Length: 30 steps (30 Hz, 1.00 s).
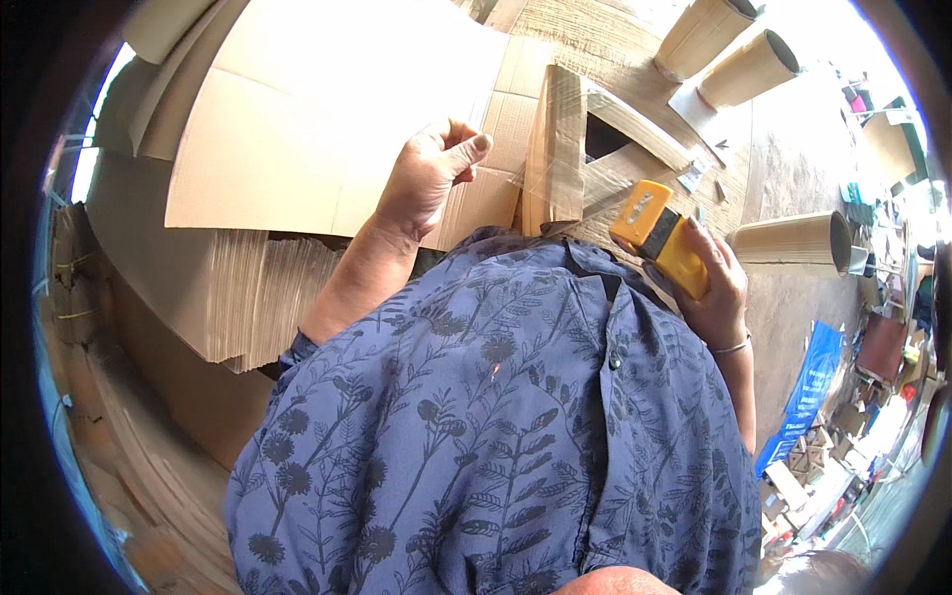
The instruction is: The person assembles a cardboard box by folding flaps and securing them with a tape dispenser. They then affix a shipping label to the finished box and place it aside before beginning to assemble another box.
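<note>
My left hand (428,177) grips the edge of a flat cardboard sheet (317,109) lying on top of a thick stack of flattened cardboard (248,307). My right hand (716,288) holds a yellow tape dispenser (662,236) close to my body. A strip of clear tape stretches from the dispenser to a folded cardboard piece (557,149) with a triangular opening, lying on the work table just beyond both hands.
Two brown cardboard tubes (734,50) lie at the far right of the wooden table (595,40), and a third tube (793,238) lies by my right hand. Blue sheeting (808,387) and mixed clutter cover the floor at the right.
</note>
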{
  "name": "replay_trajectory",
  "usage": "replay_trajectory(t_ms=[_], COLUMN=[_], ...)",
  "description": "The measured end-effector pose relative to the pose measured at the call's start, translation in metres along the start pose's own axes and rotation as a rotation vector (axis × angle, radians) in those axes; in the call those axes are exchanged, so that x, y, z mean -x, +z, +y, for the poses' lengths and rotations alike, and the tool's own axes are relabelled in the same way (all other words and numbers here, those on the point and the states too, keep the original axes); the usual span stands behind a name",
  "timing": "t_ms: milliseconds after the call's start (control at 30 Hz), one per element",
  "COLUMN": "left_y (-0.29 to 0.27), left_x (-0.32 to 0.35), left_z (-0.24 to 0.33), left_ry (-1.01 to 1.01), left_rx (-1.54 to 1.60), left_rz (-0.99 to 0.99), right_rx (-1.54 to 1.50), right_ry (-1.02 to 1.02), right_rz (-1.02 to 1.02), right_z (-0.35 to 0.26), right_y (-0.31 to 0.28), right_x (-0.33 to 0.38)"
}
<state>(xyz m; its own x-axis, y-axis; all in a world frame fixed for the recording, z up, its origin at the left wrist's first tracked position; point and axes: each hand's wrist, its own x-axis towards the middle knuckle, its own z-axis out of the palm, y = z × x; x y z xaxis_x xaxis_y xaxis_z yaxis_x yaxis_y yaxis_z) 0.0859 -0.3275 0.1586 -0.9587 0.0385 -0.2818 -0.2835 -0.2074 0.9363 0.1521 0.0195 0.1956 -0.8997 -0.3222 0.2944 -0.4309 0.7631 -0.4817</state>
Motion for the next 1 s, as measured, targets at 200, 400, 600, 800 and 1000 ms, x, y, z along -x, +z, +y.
replay_trajectory(t_ms=[200, 400, 600, 800, 1000], left_y=[-0.003, 0.036, 0.042, 0.076, 0.086], left_x=[-0.016, -0.051, -0.063, -0.078, -0.104], left_z=[-0.057, -0.114, -0.151, -0.161, -0.153], left_ry=[0.014, -0.069, -0.019, 0.226, 0.555], left_rx=[-0.01, 0.117, -0.192, -0.083, -0.316], left_rz=[0.055, -0.045, 0.068, 0.122, 0.094], right_rx=[0.049, 0.036, 0.05, 0.062, -0.012], right_ry=[-0.018, 0.001, 0.015, 0.05, 0.077], right_rz=[-0.034, -0.012, -0.055, -0.072, 0.063], right_z=[0.014, 0.016, 0.023, 0.033, 0.042], right_y=[0.01, 0.017, 0.013, 0.014, 0.018], right_x=[-0.015, -0.012, -0.01, -0.007, -0.014])
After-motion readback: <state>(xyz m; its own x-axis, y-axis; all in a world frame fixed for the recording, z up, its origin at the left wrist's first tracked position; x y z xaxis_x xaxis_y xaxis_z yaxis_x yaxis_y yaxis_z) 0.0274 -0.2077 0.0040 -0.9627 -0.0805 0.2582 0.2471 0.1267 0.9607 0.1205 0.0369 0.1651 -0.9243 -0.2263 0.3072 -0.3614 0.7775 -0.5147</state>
